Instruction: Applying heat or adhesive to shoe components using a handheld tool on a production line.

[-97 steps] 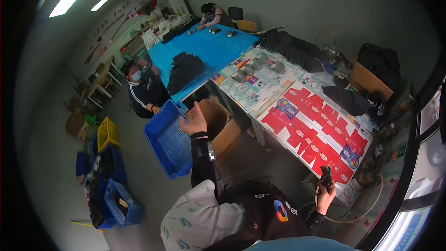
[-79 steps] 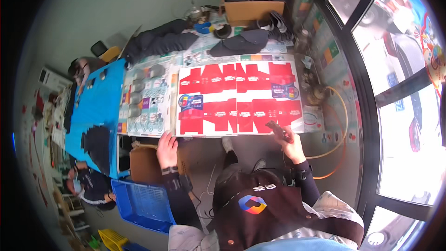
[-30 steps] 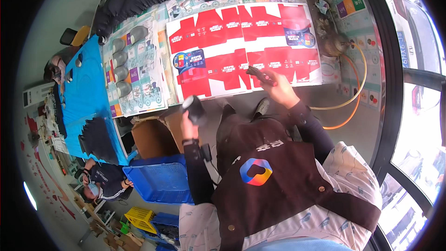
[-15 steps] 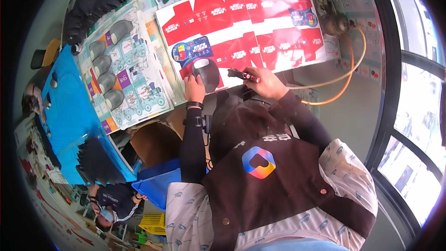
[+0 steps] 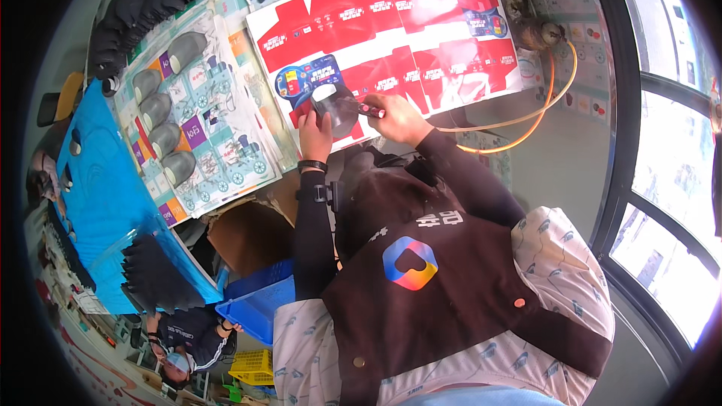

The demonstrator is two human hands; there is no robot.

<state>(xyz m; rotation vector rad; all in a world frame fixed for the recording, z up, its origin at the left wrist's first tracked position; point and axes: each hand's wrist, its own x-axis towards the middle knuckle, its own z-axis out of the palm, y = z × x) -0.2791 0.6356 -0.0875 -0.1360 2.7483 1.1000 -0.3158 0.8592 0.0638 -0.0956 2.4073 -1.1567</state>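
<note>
My left hand (image 5: 314, 137) is closed on the near left edge of a dark grey, rounded cap-shaped piece (image 5: 343, 115) with a white patch at its far end. The piece lies over a printed red and white sheet (image 5: 278, 122). In my right hand (image 5: 402, 120) is a short dark tool with red parts (image 5: 371, 110), gripped by the fingers. Its tip points left and reaches the right side of the grey piece; whether they touch I cannot tell. Several similar grey pieces (image 5: 155, 110) stand in a row on a patterned sheet to the left.
A metal canister (image 5: 535, 34) with yellow and orange hoses (image 5: 543, 109) is at right. Dark pieces are stacked (image 5: 162, 4) at the far left. Left lies a blue-covered table (image 5: 105, 195) with a dark stack (image 5: 159, 271). Beyond a blue crate (image 5: 263, 308) a person (image 5: 188, 338) sits.
My right hand has moved left with the tool, bringing its tip to the grey piece. My left hand keeps hold of the piece. The view has shifted slightly.
</note>
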